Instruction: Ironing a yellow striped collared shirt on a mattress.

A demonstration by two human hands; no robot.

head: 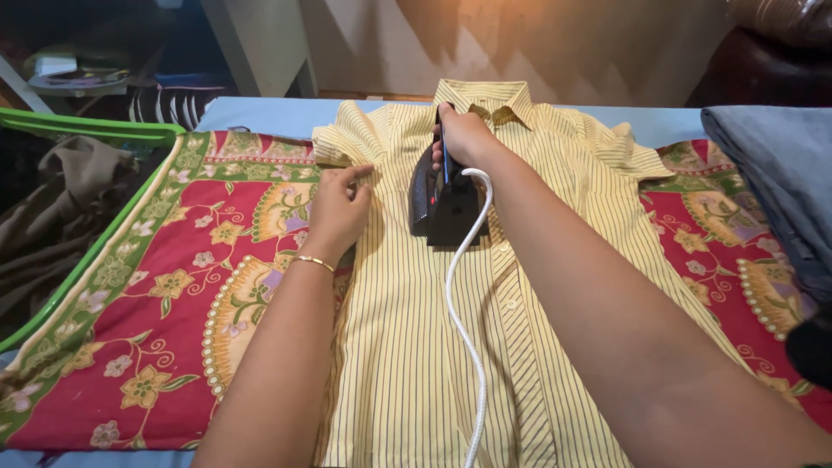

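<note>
A yellow striped shirt [407, 347] lies flat, front up, collar at the far end, on a red floral cloth [156, 295]. My right hand [464, 134] grips the handle of a black iron [438, 208] that rests on the shirt's chest below the collar. A white cord [459, 321] runs from the iron down the shirt toward me. My left hand [340, 204] presses the shirt's left edge near the sleeve, its fingers pinching the fabric. A thin gold bangle sits on that wrist.
Folded blue denim [784, 182] lies at the right edge. A green basket [87, 130] with brown clothes stands to the left. A pale blue sheet [260, 117] shows beyond the floral cloth, with a wall and furniture behind.
</note>
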